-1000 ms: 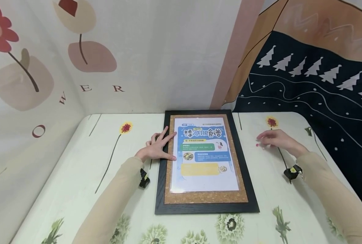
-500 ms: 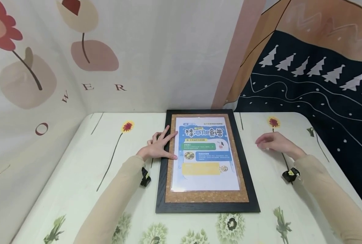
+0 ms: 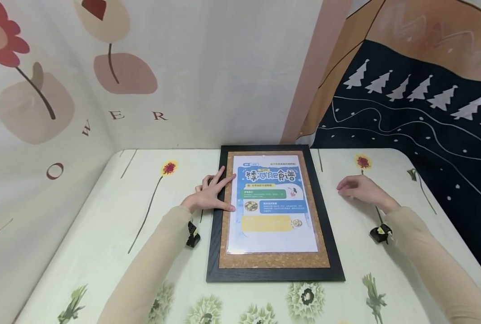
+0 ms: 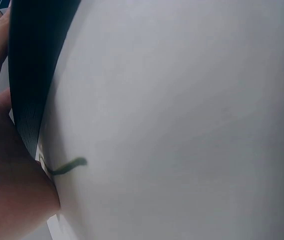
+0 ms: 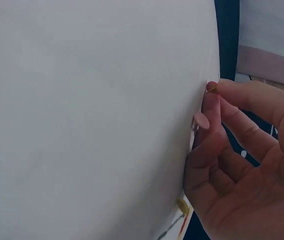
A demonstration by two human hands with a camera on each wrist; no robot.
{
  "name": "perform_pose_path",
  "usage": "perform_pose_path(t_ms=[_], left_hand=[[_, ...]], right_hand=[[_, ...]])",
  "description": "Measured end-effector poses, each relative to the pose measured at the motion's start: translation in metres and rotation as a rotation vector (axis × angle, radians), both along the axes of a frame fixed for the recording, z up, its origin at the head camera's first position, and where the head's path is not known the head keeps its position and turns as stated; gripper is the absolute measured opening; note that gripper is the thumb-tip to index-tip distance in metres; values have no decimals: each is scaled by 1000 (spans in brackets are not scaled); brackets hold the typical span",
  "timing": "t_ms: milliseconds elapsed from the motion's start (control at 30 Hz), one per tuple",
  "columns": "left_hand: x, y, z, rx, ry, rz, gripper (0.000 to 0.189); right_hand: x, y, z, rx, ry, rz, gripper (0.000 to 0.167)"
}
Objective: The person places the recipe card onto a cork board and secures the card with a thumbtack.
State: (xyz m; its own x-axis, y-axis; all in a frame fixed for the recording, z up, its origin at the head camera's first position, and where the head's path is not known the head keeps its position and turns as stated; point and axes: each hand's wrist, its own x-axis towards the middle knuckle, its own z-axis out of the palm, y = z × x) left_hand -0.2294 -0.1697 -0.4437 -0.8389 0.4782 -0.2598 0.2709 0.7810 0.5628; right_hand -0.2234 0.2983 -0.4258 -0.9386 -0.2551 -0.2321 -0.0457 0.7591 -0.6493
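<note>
A cork board in a black frame (image 3: 214, 256) lies on the table, with a printed poster (image 3: 279, 243) on its cork. My left hand (image 3: 209, 196) has its fingers spread over the left side of the frame; index fingertip and thumb tip touch the poster's left edge. In the left wrist view that hand lies along the dark frame edge. Right of the board, my right hand (image 3: 361, 189) is low over the table. The right wrist view shows its thumb and index finger pinching a small thumbtack (image 5: 212, 89). A pink thumbtack (image 5: 201, 121) is just beside those fingers.
A pale tablecloth (image 3: 102, 216) with printed flowers covers the table. A white curtain (image 3: 216, 90) hangs behind the far edge, and a dark cloth with printed trees (image 3: 386, 117) hangs at the right. Small black wrist cameras (image 3: 380, 233) sit at both wrists.
My right hand's fingers have closed on a thumbtack, and the red tacks seen under it earlier are hidden in the head view. It has shifted slightly left. My left hand stays in place.
</note>
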Motion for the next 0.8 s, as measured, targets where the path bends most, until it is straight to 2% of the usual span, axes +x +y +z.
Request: perform_pose_path(t_ms=[133,367,533,800], left_hand=[[-1,0,-2,-2,1,-6,107],[-1,0,-2,18,-2,-4,107],[-1,0,-1,17,-15,-2,107],[-2,-1,-3,4,4,-4,107]], right_hand=[[0,-3,-1,-19,1,-12,23],[-4,-8,-2,-33,23,15,18],[-8,-10,-3,-31,7,23,17],[-9,-10,-2,-34,-23,6,21]])
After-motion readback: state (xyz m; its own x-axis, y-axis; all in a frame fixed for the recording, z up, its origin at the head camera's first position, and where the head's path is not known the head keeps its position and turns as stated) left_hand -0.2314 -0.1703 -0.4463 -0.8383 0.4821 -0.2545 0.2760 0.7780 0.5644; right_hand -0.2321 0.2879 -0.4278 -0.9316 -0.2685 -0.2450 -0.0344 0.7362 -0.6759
